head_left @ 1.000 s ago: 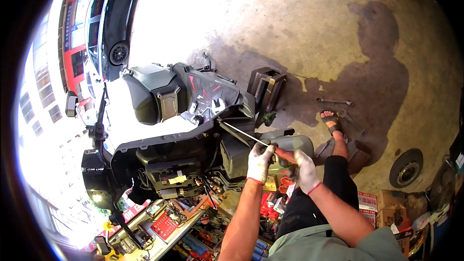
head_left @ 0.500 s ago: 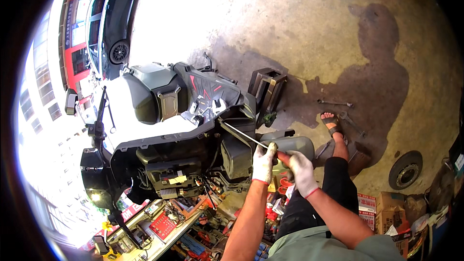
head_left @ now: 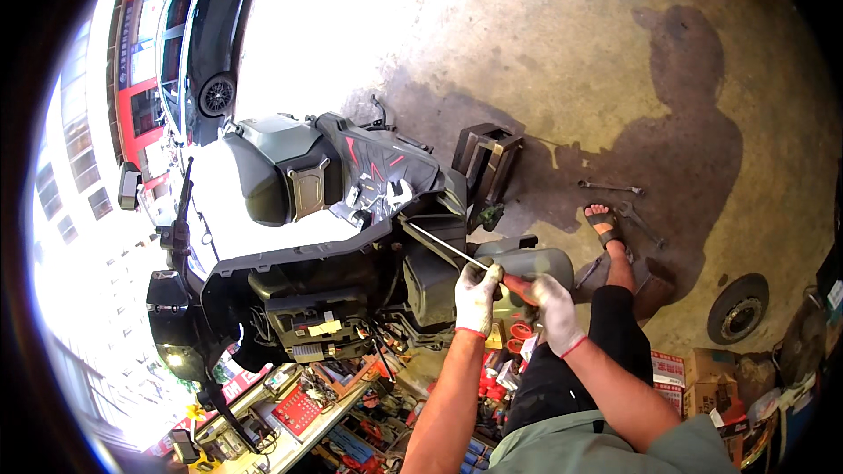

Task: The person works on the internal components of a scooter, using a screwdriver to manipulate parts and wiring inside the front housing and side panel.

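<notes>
A long screwdriver (head_left: pixel 441 242) with a thin metal shaft and a red handle reaches from my hands to the dark body of a scooter (head_left: pixel 351 250). Its tip meets the rear bodywork near a panel edge; exactly what it touches is too small to tell. My left hand (head_left: pixel 476 297), in a white glove, pinches the shaft just ahead of the handle. Around the red handle my right hand (head_left: pixel 553 307), gloved the same way, is closed. The scooter's side is uncovered, baring a black battery-like box (head_left: pixel 314 320) and loose wiring.
Wrenches (head_left: pixel 611 187) lie on the concrete floor beside my sandalled foot (head_left: pixel 602 223). Behind the scooter stands a dark metal stand (head_left: pixel 487 158). A small wheel (head_left: pixel 738 309), cardboard boxes (head_left: pixel 707 377) and a tool-strewn bench (head_left: pixel 307 421) surround me. A black car (head_left: pixel 219 44) is parked beyond.
My right hand has shifted slightly to the right and down, its wrist turning on the handle. The left hand keeps its hold on the shaft with barely any movement.
</notes>
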Available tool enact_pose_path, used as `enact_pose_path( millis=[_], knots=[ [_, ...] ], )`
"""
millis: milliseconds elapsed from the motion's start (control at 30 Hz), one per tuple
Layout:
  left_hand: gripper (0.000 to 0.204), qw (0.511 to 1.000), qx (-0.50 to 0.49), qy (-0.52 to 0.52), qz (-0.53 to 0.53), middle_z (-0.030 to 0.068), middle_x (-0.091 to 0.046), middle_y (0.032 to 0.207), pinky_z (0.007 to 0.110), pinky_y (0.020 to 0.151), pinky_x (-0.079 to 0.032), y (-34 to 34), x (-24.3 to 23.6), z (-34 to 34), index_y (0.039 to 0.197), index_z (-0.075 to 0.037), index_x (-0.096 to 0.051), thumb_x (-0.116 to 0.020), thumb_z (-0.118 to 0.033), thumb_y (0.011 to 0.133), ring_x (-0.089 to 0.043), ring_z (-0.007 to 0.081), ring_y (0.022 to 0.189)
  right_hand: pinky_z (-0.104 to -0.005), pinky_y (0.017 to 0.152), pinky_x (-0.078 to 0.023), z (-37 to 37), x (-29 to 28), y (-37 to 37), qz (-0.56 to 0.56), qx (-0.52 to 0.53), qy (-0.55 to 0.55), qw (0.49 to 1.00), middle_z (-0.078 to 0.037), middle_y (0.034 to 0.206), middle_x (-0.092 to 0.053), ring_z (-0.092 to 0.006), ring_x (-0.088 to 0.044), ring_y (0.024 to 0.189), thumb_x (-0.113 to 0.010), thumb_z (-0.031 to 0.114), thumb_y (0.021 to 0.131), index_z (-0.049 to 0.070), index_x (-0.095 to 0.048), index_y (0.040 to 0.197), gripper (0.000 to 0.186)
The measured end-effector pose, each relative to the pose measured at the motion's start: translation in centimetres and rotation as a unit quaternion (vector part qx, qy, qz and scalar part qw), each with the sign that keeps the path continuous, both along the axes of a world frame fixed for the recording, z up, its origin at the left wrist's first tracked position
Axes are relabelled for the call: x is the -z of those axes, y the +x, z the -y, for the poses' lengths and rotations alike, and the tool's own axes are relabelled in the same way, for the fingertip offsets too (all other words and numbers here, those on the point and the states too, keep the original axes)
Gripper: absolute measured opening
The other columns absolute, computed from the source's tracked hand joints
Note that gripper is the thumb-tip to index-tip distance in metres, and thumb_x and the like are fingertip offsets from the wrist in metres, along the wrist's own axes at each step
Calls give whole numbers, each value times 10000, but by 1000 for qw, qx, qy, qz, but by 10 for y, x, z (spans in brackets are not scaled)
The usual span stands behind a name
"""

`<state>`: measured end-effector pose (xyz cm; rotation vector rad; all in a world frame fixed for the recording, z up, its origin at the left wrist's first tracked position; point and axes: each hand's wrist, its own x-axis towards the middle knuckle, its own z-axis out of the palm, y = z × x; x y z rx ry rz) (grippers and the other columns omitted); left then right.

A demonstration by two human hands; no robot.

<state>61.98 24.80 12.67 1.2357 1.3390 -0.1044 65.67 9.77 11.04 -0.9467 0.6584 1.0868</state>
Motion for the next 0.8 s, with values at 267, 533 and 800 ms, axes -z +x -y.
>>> enact_pose_path(
  millis=[267, 533, 800],
  knots=[
    [249, 999, -27, -37, 6, 9, -618, 828, 214, 534, -428, -4, 1, -3, 1099, -2, -602, -698, -141, 916, -517, 53, 612, -265, 427, -380, -1, 9, -13, -222, 37, 48, 973, -26, 790, -592, -127, -476, 447, -454, 320, 1043, 108, -632, 1069, 278],
    [240, 999, 14, 15, -31, 25, -651, 871, 220, 583, -461, -10, 5, -5, 1103, 0, -609, -660, -170, 941, -550, 75, 632, -310, 730, -503, -6, -13, -16, 256, -80, -73, 960, -97, 1010, -619, -197, -615, 826, -575, 89, 940, 22, -598, 1215, 285],
    [121, 835, 373, 398, -76, 186, -673, 825, 378, 713, -527, 62, -84, -69, 961, -1, -657, -615, -102, 909, -662, 348, 749, -306, 654, -494, -4, 8, -16, -151, 87, 61, 983, -89, 961, -619, -166, -603, 784, -562, 204, 992, 27, -599, 1194, 271]
  ],
)
